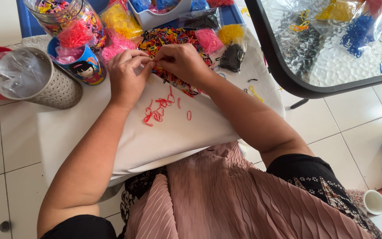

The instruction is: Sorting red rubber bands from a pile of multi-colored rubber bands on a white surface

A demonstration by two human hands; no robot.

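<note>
Over mixed bands [173,37]: both hands [155,66], fingertips together.

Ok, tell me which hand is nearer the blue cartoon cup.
Left. The left hand lies just right of the blue cartoon cup; the right hand is farther right, beyond the left, over the mixed bands.

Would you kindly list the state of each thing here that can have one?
left hand: pinching bands at the pile's edge
right hand: pinching bands beside it
mixed band pile: loose, unsorted
red bands: separated out on the cloth
grey bin: bag-lined
glass jar: full of bands
</note>
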